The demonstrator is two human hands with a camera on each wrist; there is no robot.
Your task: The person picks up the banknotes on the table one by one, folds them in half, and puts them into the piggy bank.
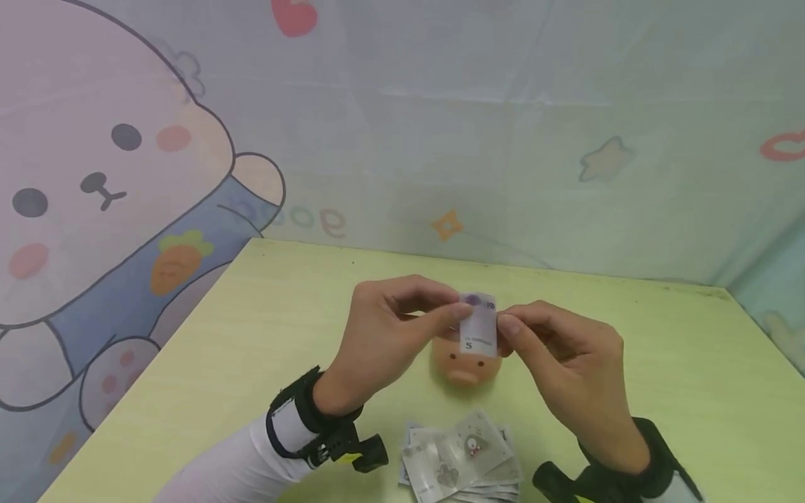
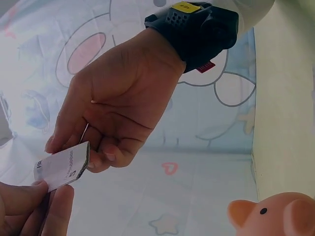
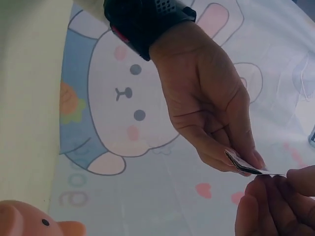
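Observation:
A small folded banknote (image 1: 479,325) is held upright between both hands, just above a pink piggy bank (image 1: 467,367) on the pale green table (image 1: 251,335). My left hand (image 1: 458,312) pinches the note's left edge and my right hand (image 1: 506,325) pinches its right edge. In the left wrist view the banknote (image 2: 61,167) sits between the left hand's fingertips (image 2: 34,196) and the right hand (image 2: 113,108), with the piggy bank (image 2: 275,214) at lower right. The right wrist view shows the banknote (image 3: 246,166) edge-on and the piggy bank (image 3: 29,219) at lower left.
A loose pile of banknotes (image 1: 459,457) lies at the table's near edge between my wrists. A cloth backdrop with a cartoon rabbit (image 1: 94,181) hangs behind and to the left. The table's far edge runs along the backdrop.

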